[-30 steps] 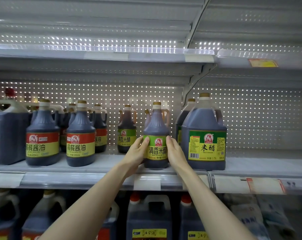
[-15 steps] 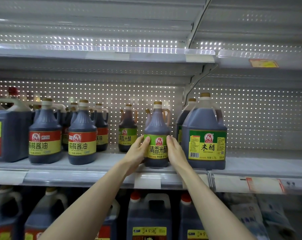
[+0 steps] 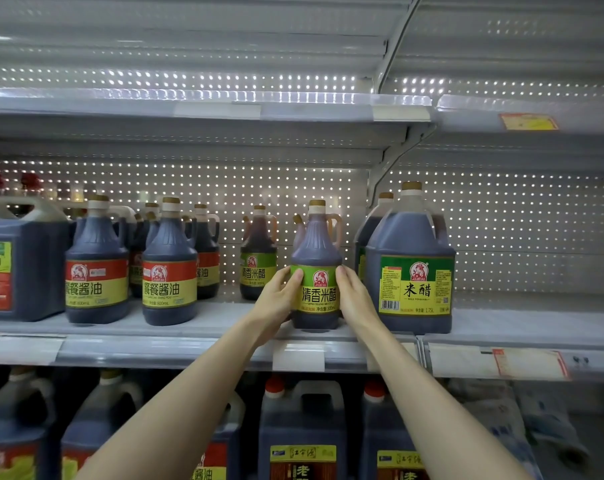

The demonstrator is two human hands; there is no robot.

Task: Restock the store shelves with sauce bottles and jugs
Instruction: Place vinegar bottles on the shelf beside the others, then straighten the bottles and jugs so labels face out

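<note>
Dark plastic vinegar bottle with green-yellow label (image 3: 316, 271) stands at frame centre on grey metal shelf (image 3: 224, 323). Left hand (image 3: 278, 296) and right hand (image 3: 354, 296) clasp its label band from both sides. Full, likely heavy, smooth; side handle offers firmer hold.

— Vinegar bottle (image 3: 316, 244): where on the middle shelf (image 3: 224, 323)?
— Near the front edge, upright, gripped between left hand (image 3: 276, 299) and right hand (image 3: 356, 299); just left of the large jug (image 3: 411, 237).
— Behind it?
— Second bottle (image 3: 258, 247), further back and to the left.
— Further left?
— Soy sauce bottles (image 3: 168, 247) in rows, then a canister (image 3: 19, 230) at the far end; more jugs (image 3: 300, 420) on the level below
</note>
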